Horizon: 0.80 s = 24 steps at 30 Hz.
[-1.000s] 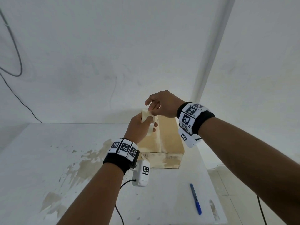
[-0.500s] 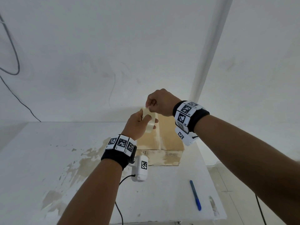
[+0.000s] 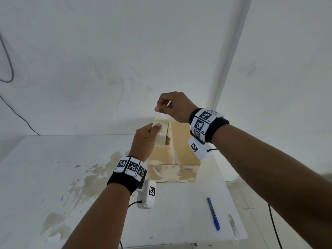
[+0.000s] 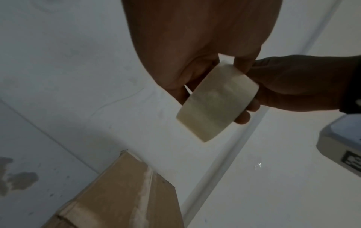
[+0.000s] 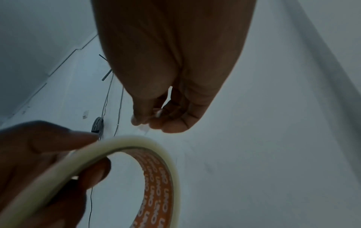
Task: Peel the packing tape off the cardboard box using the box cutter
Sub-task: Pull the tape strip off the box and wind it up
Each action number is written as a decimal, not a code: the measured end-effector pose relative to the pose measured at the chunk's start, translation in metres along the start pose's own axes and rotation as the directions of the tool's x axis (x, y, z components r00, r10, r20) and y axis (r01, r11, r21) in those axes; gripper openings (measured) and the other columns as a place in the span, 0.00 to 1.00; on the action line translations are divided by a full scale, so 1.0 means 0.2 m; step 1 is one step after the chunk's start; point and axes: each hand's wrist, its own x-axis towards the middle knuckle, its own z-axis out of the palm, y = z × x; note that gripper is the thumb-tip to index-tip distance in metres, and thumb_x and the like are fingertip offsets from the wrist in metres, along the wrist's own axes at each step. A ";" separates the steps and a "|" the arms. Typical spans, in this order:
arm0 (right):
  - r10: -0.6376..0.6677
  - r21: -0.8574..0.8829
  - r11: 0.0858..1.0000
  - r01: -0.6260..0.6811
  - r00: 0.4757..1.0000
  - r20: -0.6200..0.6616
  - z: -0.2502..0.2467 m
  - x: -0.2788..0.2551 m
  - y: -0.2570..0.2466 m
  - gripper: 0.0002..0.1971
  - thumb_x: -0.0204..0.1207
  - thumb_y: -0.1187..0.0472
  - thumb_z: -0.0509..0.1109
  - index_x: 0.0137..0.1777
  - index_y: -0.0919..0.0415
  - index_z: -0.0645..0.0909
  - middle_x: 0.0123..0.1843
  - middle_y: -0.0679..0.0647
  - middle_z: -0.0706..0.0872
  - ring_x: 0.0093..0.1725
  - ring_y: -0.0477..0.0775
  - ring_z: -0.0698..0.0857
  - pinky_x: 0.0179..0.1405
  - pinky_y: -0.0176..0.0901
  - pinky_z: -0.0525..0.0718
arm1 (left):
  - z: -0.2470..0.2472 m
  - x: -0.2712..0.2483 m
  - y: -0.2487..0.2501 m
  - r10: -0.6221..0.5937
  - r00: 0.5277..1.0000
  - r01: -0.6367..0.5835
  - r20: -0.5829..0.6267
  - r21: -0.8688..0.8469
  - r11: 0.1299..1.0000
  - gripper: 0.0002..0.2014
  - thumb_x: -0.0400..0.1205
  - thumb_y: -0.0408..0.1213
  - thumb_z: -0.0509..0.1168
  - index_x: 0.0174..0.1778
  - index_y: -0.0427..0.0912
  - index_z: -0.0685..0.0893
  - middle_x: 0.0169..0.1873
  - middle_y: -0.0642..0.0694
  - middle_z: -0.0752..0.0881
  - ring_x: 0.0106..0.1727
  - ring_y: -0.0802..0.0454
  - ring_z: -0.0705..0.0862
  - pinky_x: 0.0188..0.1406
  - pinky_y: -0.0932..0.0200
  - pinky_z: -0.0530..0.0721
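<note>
Bench (image 3: 53,177), white and stained, carries the cardboard box (image 3: 181,150) at its far right, the top seam showing torn residue. Box cutter (image 3: 213,213), blue, lies untouched on the near right of the bench, well apart from both hands. Left hand (image 3: 143,141) grips a roll of packing tape (image 3: 160,132) above the box, thumb on its outer face and fingers through the core. Right hand (image 3: 172,106) pinches the clear free end (image 5: 156,113) just above the roll. Likely risk: the thin film may fold onto itself or stick to the fingers if pulled askew, or the roll may slip from the grip.
</note>
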 end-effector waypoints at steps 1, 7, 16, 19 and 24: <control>0.006 0.008 1.000 -0.006 1.000 -0.003 0.00 0.00 0.01 0.10 0.77 0.54 0.76 0.43 0.61 0.85 0.36 0.45 0.84 0.28 0.39 0.79 0.32 0.26 0.75 | 0.00 0.00 0.00 0.016 1.000 -0.016 -0.018 0.012 1.000 0.18 0.89 0.40 0.58 0.42 0.34 0.88 0.31 0.40 0.92 0.35 0.42 0.91 0.43 0.55 0.89; -0.051 0.093 0.994 0.052 0.999 -0.013 0.03 -0.02 -0.02 0.10 0.78 0.56 0.76 0.44 0.64 0.85 0.35 0.44 0.83 0.24 0.38 0.77 0.29 0.24 0.74 | -0.03 0.05 -0.05 -0.003 0.994 0.021 -0.106 0.173 0.985 0.20 0.88 0.45 0.59 0.36 0.39 0.87 0.28 0.44 0.91 0.24 0.49 0.88 0.31 0.58 0.86; 0.063 0.231 0.970 -0.076 0.996 0.063 0.02 -0.01 0.02 0.11 0.78 0.52 0.76 0.48 0.61 0.87 0.46 0.50 0.88 0.33 0.43 0.86 0.37 0.39 0.86 | -0.02 0.02 -0.08 -0.014 0.995 0.027 -0.096 0.129 0.991 0.18 0.89 0.42 0.59 0.41 0.36 0.87 0.27 0.44 0.90 0.22 0.52 0.85 0.27 0.64 0.84; 0.103 0.340 0.929 -0.145 0.985 0.138 0.03 -0.02 0.02 0.14 0.78 0.53 0.76 0.51 0.66 0.88 0.40 0.53 0.92 0.36 0.43 0.87 0.37 0.38 0.86 | -0.02 0.02 -0.08 -0.014 0.994 0.025 -0.108 0.100 0.995 0.18 0.89 0.42 0.60 0.39 0.36 0.87 0.26 0.44 0.89 0.22 0.53 0.85 0.26 0.65 0.83; 0.153 0.514 0.820 -0.251 0.962 0.225 0.06 -0.04 0.03 0.12 0.78 0.54 0.77 0.52 0.64 0.88 0.39 0.49 0.91 0.34 0.41 0.85 0.37 0.35 0.83 | -0.02 0.03 -0.06 -0.020 0.992 0.032 -0.128 0.096 0.995 0.18 0.88 0.43 0.60 0.40 0.36 0.87 0.26 0.45 0.89 0.22 0.54 0.85 0.26 0.66 0.83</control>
